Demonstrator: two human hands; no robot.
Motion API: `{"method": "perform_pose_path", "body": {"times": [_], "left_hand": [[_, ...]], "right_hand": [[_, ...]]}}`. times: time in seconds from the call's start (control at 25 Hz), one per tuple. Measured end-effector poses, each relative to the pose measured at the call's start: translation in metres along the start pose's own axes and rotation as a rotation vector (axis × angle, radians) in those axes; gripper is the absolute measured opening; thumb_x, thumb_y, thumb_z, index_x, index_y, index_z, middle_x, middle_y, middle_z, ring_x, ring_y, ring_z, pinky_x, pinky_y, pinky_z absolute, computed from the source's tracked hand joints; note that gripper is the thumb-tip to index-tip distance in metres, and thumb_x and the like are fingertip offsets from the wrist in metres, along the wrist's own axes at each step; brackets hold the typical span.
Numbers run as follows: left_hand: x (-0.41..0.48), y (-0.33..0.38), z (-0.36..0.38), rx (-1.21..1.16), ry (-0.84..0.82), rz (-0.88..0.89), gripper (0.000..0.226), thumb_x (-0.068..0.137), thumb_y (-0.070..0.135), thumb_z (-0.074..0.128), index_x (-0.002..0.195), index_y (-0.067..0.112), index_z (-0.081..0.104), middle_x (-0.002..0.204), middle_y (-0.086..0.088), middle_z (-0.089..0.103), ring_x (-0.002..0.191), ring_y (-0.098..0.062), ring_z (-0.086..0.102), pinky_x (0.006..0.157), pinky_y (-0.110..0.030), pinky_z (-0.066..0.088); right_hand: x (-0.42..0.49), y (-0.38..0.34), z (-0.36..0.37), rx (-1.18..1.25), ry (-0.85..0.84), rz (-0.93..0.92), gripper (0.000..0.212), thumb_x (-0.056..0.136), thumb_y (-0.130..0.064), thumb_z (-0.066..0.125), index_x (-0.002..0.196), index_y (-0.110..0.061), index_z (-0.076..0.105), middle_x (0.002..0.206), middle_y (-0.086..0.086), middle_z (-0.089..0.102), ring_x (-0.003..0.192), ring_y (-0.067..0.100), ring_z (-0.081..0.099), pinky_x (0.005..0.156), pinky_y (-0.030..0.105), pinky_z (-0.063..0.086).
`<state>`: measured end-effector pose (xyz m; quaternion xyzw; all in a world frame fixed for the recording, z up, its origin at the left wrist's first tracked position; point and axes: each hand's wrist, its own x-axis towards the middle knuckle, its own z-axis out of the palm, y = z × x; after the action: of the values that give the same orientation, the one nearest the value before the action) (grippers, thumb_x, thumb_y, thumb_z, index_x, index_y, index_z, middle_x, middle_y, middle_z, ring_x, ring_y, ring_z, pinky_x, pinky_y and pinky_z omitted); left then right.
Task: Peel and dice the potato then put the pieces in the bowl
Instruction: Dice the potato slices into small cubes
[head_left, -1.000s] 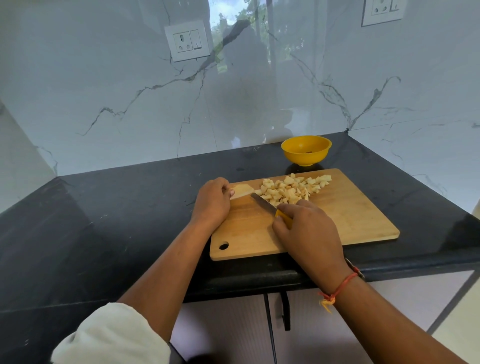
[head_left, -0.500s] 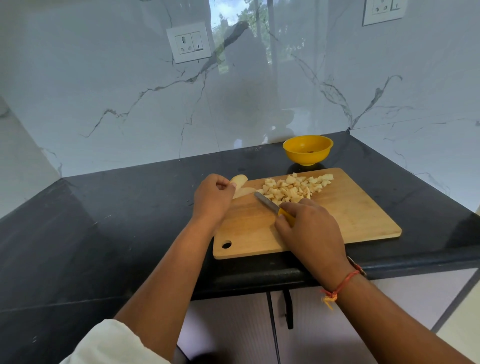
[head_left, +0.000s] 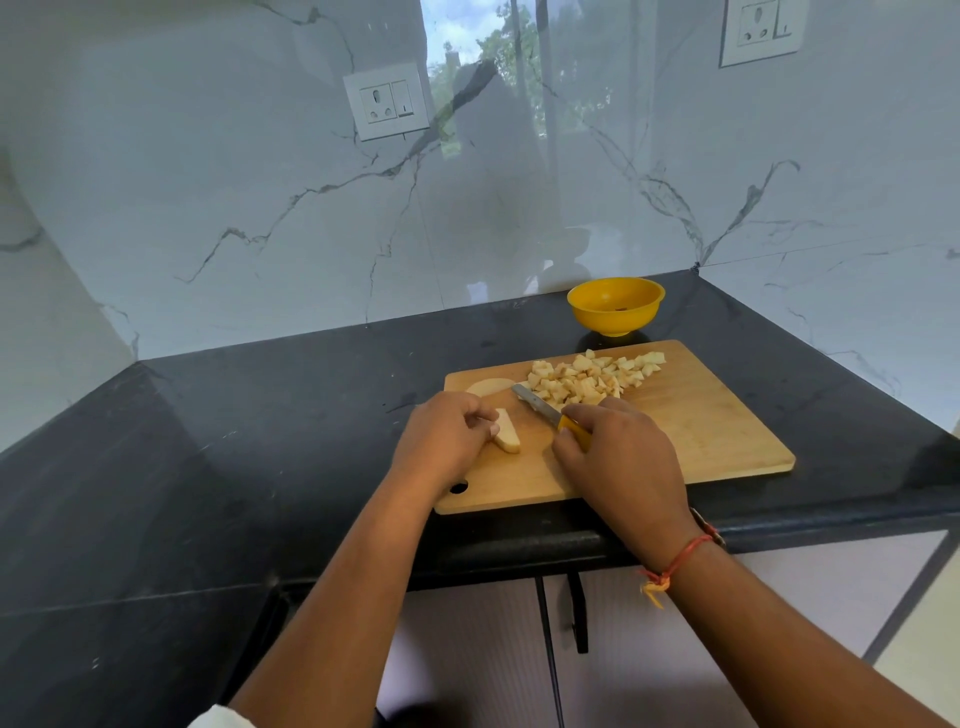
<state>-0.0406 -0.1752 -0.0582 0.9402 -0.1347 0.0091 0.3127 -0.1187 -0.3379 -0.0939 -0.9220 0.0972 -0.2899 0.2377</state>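
A wooden cutting board (head_left: 701, 436) lies on the black counter. My left hand (head_left: 441, 441) grips a pale potato slice (head_left: 506, 437) on the board's left part. A second flat slice (head_left: 485, 386) lies at the board's far left corner. My right hand (head_left: 618, 457) is closed on the yellow handle of a small knife (head_left: 537, 407), blade pointing up-left between the slice and a heap of diced potato (head_left: 592, 379). The yellow bowl (head_left: 615, 306) stands behind the board and holds only a few small bits.
The black counter (head_left: 234, 467) runs left and ends at marble walls with two sockets (head_left: 387, 101). The counter's front edge lies just below the board. Cabinet doors with a dark handle (head_left: 576, 613) are underneath.
My left hand has lifted one potato slice from the board's far left corner and brought it nearer, to the board's left middle. The knife hand has barely shifted.
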Motion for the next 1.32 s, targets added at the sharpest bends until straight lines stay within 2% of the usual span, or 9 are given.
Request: {"method": "perform_pose_path", "body": {"times": [0.12, 0.2, 0.32, 0.44, 0.6, 0.88, 1.12, 1.24, 1.32], "left_hand": [[-0.002, -0.005, -0.006, -0.002, -0.032, 0.006, 0.035, 0.090, 0.032, 0.071, 0.124, 0.026, 0.066, 0.115, 0.010, 0.066, 0.102, -0.005, 0.057, 0.090, -0.024, 0.044], [-0.005, -0.007, -0.006, -0.033, -0.049, 0.011, 0.046, 0.085, 0.036, 0.076, 0.129, 0.025, 0.064, 0.123, 0.008, 0.064, 0.110, -0.010, 0.058, 0.095, -0.028, 0.046], [-0.008, -0.012, -0.003, -0.037, -0.068, 0.017, 0.060, 0.081, 0.043, 0.079, 0.136, 0.028, 0.059, 0.134, 0.002, 0.059, 0.122, -0.016, 0.054, 0.096, -0.033, 0.046], [-0.008, -0.015, 0.000, -0.082, -0.049, 0.056, 0.052, 0.082, 0.043, 0.078, 0.131, 0.030, 0.064, 0.129, 0.004, 0.062, 0.115, -0.011, 0.055, 0.089, -0.028, 0.045], [-0.007, -0.019, 0.009, -0.050, 0.018, 0.059, 0.053, 0.079, 0.049, 0.078, 0.127, 0.031, 0.066, 0.130, 0.006, 0.063, 0.121, -0.016, 0.054, 0.100, -0.038, 0.048], [-0.007, -0.019, 0.014, -0.044, 0.051, 0.096, 0.042, 0.081, 0.047, 0.077, 0.118, 0.028, 0.070, 0.118, 0.010, 0.069, 0.119, -0.015, 0.055, 0.098, -0.035, 0.047], [-0.008, -0.016, 0.008, -0.038, 0.024, 0.123, 0.028, 0.087, 0.037, 0.074, 0.113, 0.026, 0.074, 0.118, 0.007, 0.069, 0.114, -0.013, 0.058, 0.101, -0.036, 0.047], [-0.008, -0.016, 0.007, -0.050, 0.031, 0.136, 0.024, 0.087, 0.034, 0.075, 0.109, 0.025, 0.076, 0.115, 0.006, 0.071, 0.107, -0.008, 0.060, 0.094, -0.028, 0.048], [-0.006, -0.016, 0.008, -0.029, 0.039, 0.139, 0.026, 0.086, 0.033, 0.076, 0.110, 0.024, 0.076, 0.114, 0.006, 0.072, 0.100, -0.004, 0.060, 0.086, -0.022, 0.045]], "right_hand": [[0.001, -0.002, -0.001, 0.008, -0.015, 0.001, 0.032, 0.095, -0.038, 0.056, 0.125, -0.030, 0.066, 0.093, -0.008, 0.056, 0.075, 0.006, 0.051, 0.063, 0.019, 0.047], [0.003, -0.004, -0.002, 0.000, -0.047, 0.012, 0.037, 0.096, -0.038, 0.056, 0.131, -0.032, 0.062, 0.100, -0.007, 0.059, 0.080, 0.005, 0.050, 0.065, 0.018, 0.043], [0.005, -0.013, -0.006, -0.012, -0.092, 0.009, 0.037, 0.096, -0.036, 0.055, 0.132, -0.034, 0.062, 0.109, -0.004, 0.063, 0.084, 0.007, 0.055, 0.071, 0.023, 0.051], [0.003, -0.027, -0.008, -0.064, -0.099, -0.060, 0.035, 0.097, -0.034, 0.054, 0.131, -0.033, 0.062, 0.111, -0.002, 0.063, 0.087, 0.008, 0.058, 0.072, 0.023, 0.053], [0.001, -0.035, -0.006, -0.115, -0.118, -0.099, 0.036, 0.098, -0.033, 0.053, 0.133, -0.032, 0.060, 0.111, -0.003, 0.060, 0.090, 0.009, 0.056, 0.076, 0.023, 0.049], [0.004, -0.043, -0.005, -0.177, -0.198, -0.113, 0.030, 0.098, -0.030, 0.054, 0.126, -0.030, 0.066, 0.110, 0.000, 0.062, 0.093, 0.012, 0.059, 0.077, 0.025, 0.051], [0.016, -0.059, 0.001, -0.303, -0.256, -0.112, 0.022, 0.099, -0.017, 0.053, 0.116, -0.017, 0.068, 0.103, 0.003, 0.064, 0.082, 0.012, 0.056, 0.068, 0.022, 0.045], [0.007, -0.061, 0.006, -0.300, -0.274, -0.136, 0.020, 0.100, -0.014, 0.051, 0.112, -0.014, 0.067, 0.104, 0.005, 0.063, 0.086, 0.014, 0.062, 0.069, 0.021, 0.045], [0.005, -0.059, 0.006, -0.296, -0.275, -0.145, 0.021, 0.100, -0.015, 0.051, 0.112, -0.016, 0.068, 0.103, 0.004, 0.062, 0.080, 0.011, 0.056, 0.067, 0.020, 0.043]]}}
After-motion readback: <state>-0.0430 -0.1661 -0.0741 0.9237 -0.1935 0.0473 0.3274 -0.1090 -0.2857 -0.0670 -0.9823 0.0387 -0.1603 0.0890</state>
